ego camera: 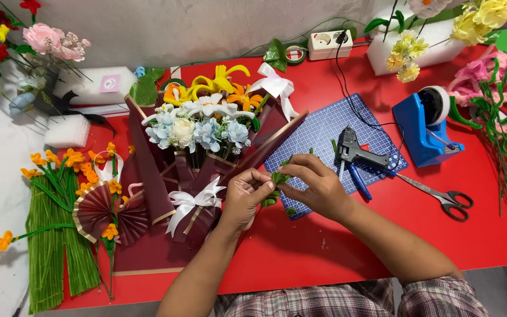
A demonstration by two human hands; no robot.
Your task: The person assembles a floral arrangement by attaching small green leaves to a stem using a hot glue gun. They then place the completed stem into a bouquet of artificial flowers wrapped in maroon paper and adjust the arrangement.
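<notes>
The small green leaf piece (278, 177) is pinched between the left hand (244, 196) and right hand (315, 185), best kept gripped firmly, just right of the maroon-wrapped bouquet (206, 135).

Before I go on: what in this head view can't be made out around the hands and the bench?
- Small green piece: fingertips of the left hand and right hand cover most of it; shape unclear.
- Cutting mat: near corner hidden under the right hand.
- Pink flower stems: cut off by the right edge.
- Glue gun cord: its plug is too small to tell.
</notes>
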